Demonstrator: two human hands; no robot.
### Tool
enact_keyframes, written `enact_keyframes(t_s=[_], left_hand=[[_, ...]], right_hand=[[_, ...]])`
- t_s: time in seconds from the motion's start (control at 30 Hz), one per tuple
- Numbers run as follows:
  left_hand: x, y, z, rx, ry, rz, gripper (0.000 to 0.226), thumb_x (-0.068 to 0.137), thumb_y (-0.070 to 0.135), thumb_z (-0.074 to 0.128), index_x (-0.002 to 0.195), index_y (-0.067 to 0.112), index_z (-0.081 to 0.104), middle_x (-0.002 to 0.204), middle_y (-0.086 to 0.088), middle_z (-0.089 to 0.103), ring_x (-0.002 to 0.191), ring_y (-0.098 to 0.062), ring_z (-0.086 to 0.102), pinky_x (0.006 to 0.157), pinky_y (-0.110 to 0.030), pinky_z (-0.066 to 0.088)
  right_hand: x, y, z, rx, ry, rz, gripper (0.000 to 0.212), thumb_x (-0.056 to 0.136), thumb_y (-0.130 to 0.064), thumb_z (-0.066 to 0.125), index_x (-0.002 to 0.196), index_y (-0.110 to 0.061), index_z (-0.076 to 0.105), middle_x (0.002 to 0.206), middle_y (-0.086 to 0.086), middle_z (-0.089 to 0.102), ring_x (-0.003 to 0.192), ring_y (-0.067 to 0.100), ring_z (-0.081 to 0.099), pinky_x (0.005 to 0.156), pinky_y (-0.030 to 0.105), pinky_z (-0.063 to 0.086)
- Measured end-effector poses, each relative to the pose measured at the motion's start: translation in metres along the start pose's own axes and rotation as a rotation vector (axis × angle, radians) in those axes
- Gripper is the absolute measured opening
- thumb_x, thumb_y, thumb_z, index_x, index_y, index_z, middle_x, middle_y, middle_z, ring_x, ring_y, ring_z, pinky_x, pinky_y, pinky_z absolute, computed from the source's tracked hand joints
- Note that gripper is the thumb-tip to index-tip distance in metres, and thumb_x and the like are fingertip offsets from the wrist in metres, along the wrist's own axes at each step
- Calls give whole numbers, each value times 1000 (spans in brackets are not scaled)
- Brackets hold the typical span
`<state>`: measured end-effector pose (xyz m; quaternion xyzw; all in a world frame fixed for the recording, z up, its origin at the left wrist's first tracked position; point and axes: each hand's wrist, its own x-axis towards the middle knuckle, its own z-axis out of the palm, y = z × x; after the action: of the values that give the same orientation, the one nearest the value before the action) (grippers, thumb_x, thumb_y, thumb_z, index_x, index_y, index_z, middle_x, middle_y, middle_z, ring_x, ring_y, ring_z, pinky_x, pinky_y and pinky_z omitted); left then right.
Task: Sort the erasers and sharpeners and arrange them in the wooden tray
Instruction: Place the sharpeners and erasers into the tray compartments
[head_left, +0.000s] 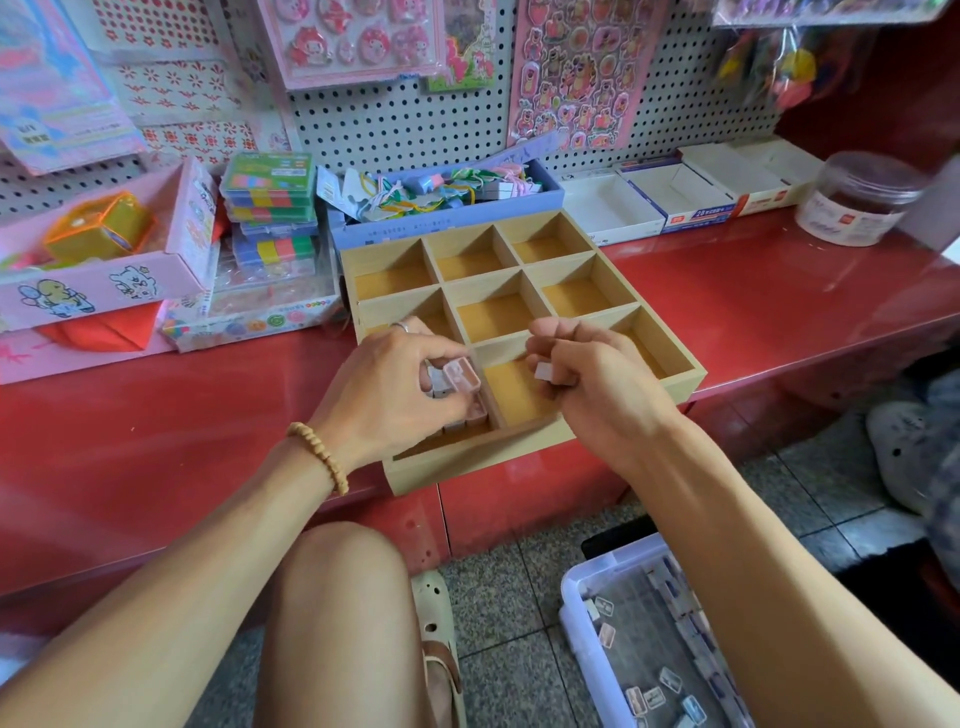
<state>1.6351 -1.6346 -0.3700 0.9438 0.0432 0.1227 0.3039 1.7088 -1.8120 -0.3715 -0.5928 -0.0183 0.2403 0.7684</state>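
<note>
Stationery shop corner: pegboard wall hung with sticker sheets, glossy red table (779, 291) below it. Wooden tray (680, 382) sits on the table edge, pale wood walls, nine compartments, yellowish floors, most bare.

Left hand (384, 395) over the near-left compartment, fingers pinched round a small pink-rimmed sharpener (460, 376), boxy clear plastic. More like pieces stand packed in a row in that same compartment just under it. Long axis of the held piece looks to run roughly toward the tray's far side; hard to be sure.

Right hand (587, 379) over the near-middle compartment, fingers curled, holding a small white block (544, 372), probably an eraser, matte, rectangular. Compartment floor directly beneath it is bare.

Judgement: the left is the nearer to placing; its piece needs only go down beside the row. White block likely belongs in the compartment under it.

Clear plastic bin (576, 597) on the tiled floor, lower right, holds loose stock.
</note>
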Motion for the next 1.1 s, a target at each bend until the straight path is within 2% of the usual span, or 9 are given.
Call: enact_keyframes(t_s=[0.07,0.2,0.3,0.37,0.57,0.7,0.8,0.97,1.1], left_hand=[[-1,-1,2,45,-36,5,30,68,34,74,98,27,76,80,12,57,68,-10,58,71,-37,53],[0,0,8,177,-77,17,26,75,30,71,100,31,74,73,16,50,70,-14,55,68,-37,52],[0,0,11,248,-95,32,26,77,26,69,102,31,72,74,16,46,70,-14,50,63,-31,45],[0,-2,12,259,-103,46,25,78,25,68,102,30,72,76,13,45,69,-16,50,61,-30,44],[1,-6,17,227,-142,82,22,81,23,69,103,24,70,95,9,50,67,-14,50,64,-35,49],[4,-7,17,265,-172,77,14,83,28,68,96,32,70,97,11,47,74,-15,54,66,-38,51],[4,-7,16,265,-153,66,10,83,32,69,92,36,71,99,11,49,73,-13,54,64,-35,50],[3,-8,16,265,-152,66,11,86,35,68,95,36,74,96,14,46,72,-11,52,61,-31,47],[2,-10,18,257,-152,78,13,86,38,69,98,38,73,97,15,45,75,-10,53,60,-28,45]], right_hand=[[1,0,-3,-75,36,-11,38,77,21,36,88,-5,62,82,8,55,71,15,50,57,22,41],[0,0,-3,-76,44,22,30,86,21,44,91,-2,61,84,12,57,73,17,58,60,21,52],[0,2,-5,69,49,67,13,94,11,55,99,0,55,93,21,59,83,30,66,60,22,56],[-2,1,-5,82,64,70,2,98,1,57,96,-1,56,94,22,60,82,31,69,57,20,56],[-2,2,-7,-153,57,10,14,100,-15,59,88,-9,60,78,10,67,51,13,59,45,20,44],[-1,4,-10,-252,52,10,14,97,-15,63,88,-5,66,77,4,67,52,8,54,48,21,41],[-1,5,-11,-248,26,21,9,97,-6,60,100,-7,68,79,6,64,58,10,55,51,23,43],[-1,3,-11,-177,41,27,32,95,4,53,121,-11,64,81,6,58,63,14,53,52,24,47],[-3,4,-11,-200,63,17,24,88,1,68,111,-5,63,72,3,66,60,13,56,52,24,48]])
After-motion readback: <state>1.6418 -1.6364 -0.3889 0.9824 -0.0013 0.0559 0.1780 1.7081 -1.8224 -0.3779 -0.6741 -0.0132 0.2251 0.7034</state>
